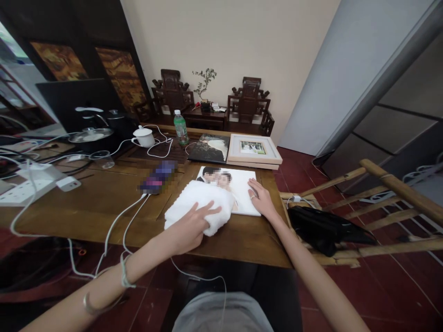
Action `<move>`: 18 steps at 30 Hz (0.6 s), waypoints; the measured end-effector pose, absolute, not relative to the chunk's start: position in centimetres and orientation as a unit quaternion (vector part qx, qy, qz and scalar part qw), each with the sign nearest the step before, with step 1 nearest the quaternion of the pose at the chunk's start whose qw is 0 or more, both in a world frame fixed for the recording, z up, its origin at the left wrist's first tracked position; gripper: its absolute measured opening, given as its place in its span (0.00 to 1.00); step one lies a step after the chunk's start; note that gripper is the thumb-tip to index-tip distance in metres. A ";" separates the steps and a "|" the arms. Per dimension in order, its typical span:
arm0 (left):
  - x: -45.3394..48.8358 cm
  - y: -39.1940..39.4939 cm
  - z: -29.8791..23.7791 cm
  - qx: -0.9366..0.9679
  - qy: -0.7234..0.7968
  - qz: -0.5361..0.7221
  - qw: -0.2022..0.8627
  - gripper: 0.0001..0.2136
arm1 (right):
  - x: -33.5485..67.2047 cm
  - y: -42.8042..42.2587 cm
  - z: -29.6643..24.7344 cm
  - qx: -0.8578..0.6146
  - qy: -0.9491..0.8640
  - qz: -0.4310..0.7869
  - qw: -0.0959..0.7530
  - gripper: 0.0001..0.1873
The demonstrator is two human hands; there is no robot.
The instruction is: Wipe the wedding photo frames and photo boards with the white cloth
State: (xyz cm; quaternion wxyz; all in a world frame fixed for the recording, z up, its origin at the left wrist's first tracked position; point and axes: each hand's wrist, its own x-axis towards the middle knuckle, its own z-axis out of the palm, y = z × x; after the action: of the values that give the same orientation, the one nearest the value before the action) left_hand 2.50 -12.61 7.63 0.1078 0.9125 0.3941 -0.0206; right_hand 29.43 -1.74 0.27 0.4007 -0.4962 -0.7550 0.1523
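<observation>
A white folded towel (194, 200) lies on the wooden table (104, 203), overlapping the left part of a flat photo print (244, 189). My left hand (192, 226) rests on the towel's near edge with its fingers spread over the cloth. Flat on the print's right edge lies my right hand (261, 198), fingers extended, a ring on one finger. Neither hand is closed around anything.
A framed picture (254, 148) on stacked frames and a dark photo print (211, 148) lie further back. A green bottle (180, 127), white teapot (143, 136), phone (157, 177), white cables and a power strip (24, 186) fill the left. A bamboo chair (380, 198) holding a black bag (321, 228) stands right.
</observation>
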 end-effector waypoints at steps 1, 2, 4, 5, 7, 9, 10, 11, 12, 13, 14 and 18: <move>2.6 -12.2 7.7 0.913 0.393 -0.022 0.108 0.23 | 29.4 -1.7 0.3 -0.496 -0.755 0.153 0.401 0.20; 2.8 -11.5 7.7 0.913 0.393 -0.023 0.105 0.21 | 29.5 -1.7 0.3 -0.496 -0.755 0.154 0.401 0.20; 3.3 -9.6 7.6 0.913 0.397 -0.020 0.096 0.18 | 29.5 -1.7 0.3 -0.497 -0.755 0.151 0.399 0.20; 3.6 -8.4 7.6 0.912 0.400 -0.017 0.090 0.17 | 29.5 -1.8 0.3 -0.498 -0.756 0.149 0.398 0.20; 4.3 -5.8 7.5 0.909 0.409 -0.014 0.072 0.15 | 29.5 -1.8 0.3 -0.498 -0.757 0.147 0.396 0.20; 5.0 -3.3 7.7 0.905 0.422 -0.008 0.053 0.14 | 29.5 -1.7 0.3 -0.496 -0.757 0.149 0.398 0.20; 5.3 -2.1 7.8 0.903 0.428 -0.002 0.047 0.14 | 29.6 -1.7 0.3 -0.494 -0.757 0.151 0.400 0.20; 5.5 -1.0 7.9 0.900 0.433 0.003 0.043 0.14 | 29.6 -1.7 0.2 -0.493 -0.756 0.154 0.402 0.20; 5.8 0.1 8.1 0.899 0.436 0.009 0.042 0.13 | 29.6 -1.7 0.2 -0.492 -0.755 0.157 0.405 0.20; 6.0 1.1 8.3 0.897 0.439 0.012 0.043 0.13 | 29.6 -1.7 0.2 -0.491 -0.754 0.160 0.406 0.20; 6.1 2.0 8.5 0.896 0.441 0.011 0.043 0.12 | 29.7 -1.7 0.2 -0.491 -0.753 0.162 0.407 0.20; 6.8 5.2 9.3 0.889 0.456 0.002 0.038 0.12 | 29.8 -1.6 0.2 -0.491 -0.756 0.157 0.403 0.20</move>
State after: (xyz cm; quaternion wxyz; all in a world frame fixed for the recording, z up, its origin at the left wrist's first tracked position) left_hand 6.79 5.18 9.30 0.0381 0.8893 0.4557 0.0017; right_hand 29.75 -1.56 0.16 0.4030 -0.4906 -0.7564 0.1573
